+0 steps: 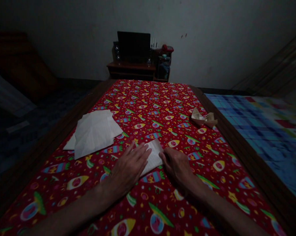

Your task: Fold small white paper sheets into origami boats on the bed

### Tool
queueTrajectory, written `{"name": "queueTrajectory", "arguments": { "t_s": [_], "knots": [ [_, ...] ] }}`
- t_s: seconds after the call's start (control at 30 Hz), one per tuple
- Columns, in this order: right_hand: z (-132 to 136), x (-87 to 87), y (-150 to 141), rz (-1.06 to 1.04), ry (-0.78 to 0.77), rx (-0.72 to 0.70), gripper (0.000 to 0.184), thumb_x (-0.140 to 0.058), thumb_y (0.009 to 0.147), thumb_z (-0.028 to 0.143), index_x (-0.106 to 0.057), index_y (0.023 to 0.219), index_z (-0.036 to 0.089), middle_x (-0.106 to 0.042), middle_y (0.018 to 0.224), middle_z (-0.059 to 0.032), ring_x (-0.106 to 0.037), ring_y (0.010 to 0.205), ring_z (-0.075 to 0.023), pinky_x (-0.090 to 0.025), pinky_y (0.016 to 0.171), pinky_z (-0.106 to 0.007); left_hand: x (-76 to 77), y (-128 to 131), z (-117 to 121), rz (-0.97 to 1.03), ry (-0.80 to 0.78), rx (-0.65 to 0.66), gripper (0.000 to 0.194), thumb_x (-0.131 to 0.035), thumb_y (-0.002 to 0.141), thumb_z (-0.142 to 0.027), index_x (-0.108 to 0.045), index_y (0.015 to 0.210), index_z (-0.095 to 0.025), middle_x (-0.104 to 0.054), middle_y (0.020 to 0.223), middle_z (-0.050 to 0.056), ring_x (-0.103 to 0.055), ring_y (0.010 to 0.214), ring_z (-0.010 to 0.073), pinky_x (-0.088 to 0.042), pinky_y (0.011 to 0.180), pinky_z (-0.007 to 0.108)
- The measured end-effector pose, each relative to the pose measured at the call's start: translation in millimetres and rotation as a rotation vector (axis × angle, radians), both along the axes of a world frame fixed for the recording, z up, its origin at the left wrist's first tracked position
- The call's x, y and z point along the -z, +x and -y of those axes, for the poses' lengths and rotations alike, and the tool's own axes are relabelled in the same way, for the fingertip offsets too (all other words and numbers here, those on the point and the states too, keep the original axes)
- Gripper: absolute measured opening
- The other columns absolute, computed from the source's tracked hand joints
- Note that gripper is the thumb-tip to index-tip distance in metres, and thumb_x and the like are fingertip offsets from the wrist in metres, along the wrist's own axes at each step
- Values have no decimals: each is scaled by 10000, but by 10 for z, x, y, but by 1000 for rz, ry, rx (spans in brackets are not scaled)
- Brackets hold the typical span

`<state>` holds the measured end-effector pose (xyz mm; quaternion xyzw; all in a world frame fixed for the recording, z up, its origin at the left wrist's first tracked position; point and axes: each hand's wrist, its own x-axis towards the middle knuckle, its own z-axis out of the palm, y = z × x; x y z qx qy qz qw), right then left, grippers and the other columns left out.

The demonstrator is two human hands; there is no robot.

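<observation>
A folded sheet of white paper (pixel 154 154) lies on the red patterned cloth in front of me. My left hand (pixel 129 165) rests flat across its left part, fingers stretched out and hiding that side. At the paper's right edge, my right hand (pixel 176 162) is closed, thumb and fingers pinching the edge. To the left sits a loose stack of white paper sheets (pixel 96 131), fanned unevenly. A small folded paper piece (pixel 204 118), tan outside and pale inside, stands near the cloth's right side.
The red cloth (pixel 153 203) with rockets and planets covers a surface with dark wooden borders (pixel 213 123). Beyond it, a dark monitor (pixel 134 46) stands on a wooden desk (pixel 130 67) with a red telephone (pixel 167 48) beside it. A blue checked cover (pixel 256 131) lies at right.
</observation>
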<state>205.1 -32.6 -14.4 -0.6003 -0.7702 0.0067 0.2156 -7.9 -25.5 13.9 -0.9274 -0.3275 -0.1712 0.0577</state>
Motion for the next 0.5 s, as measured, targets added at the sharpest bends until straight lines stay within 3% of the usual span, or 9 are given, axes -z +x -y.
{"name": "queueTrajectory", "arguments": {
  "t_s": [0.17, 0.3, 0.5],
  "knots": [
    [10, 20, 10, -21, 6, -37, 252, -414, 910, 281, -529, 713, 174, -581, 658, -20, -507, 571, -129, -281, 557, -231, 116, 35, 225, -19, -134, -3, 375, -370, 954, -286, -461, 1300, -174, -504, 1352, 77, -380, 1311, 228, -296, 1098, 450],
    [6, 13, 13, -23, -10, -27, 266, -420, 908, 295, -514, 687, 180, -557, 626, -6, -479, 543, -123, -267, 540, -234, 209, 52, 290, -55, -108, -3, 445, -416, 938, -297, -370, 1374, -224, -402, 1435, 60, -308, 1350, 263, -296, 1092, 476],
    [12, -8, 8, -21, 2, -27, 268, -399, 912, 274, -507, 685, 180, -556, 631, -9, -489, 558, -125, -280, 561, -238, 237, 66, 270, -83, -94, -9, 425, -416, 941, -282, -390, 1363, -248, -406, 1431, 47, -290, 1358, 269, -274, 1107, 465]
  ]
}}
